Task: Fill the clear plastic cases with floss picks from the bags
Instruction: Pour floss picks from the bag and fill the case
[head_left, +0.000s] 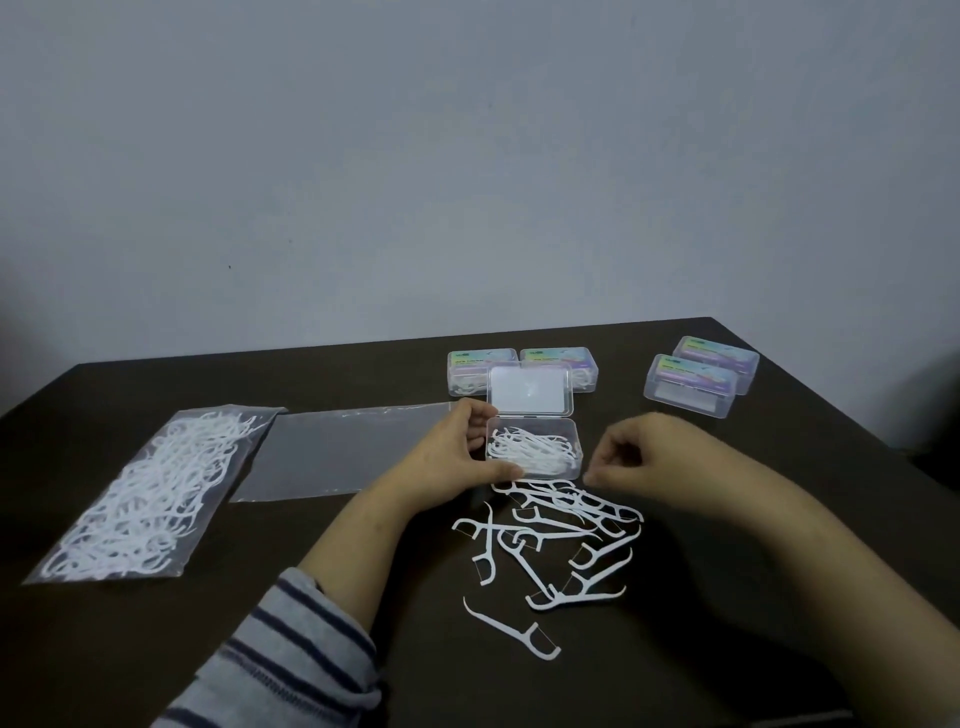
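My left hand (457, 452) gripped the open case (534, 453), half-filled. My right hand (631, 449) hovered curled, seemingly empty. Next I needed to pinch loose floss picks (550, 540) from the surface (675, 649).

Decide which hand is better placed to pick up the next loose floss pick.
Probably the right hand: it hovers free just above the loose floss picks, while the left hand grips the open case.

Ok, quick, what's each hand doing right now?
Left hand: grips the open case at its left side.
Right hand: fingers curled, blurred; cannot tell if it holds a pick.
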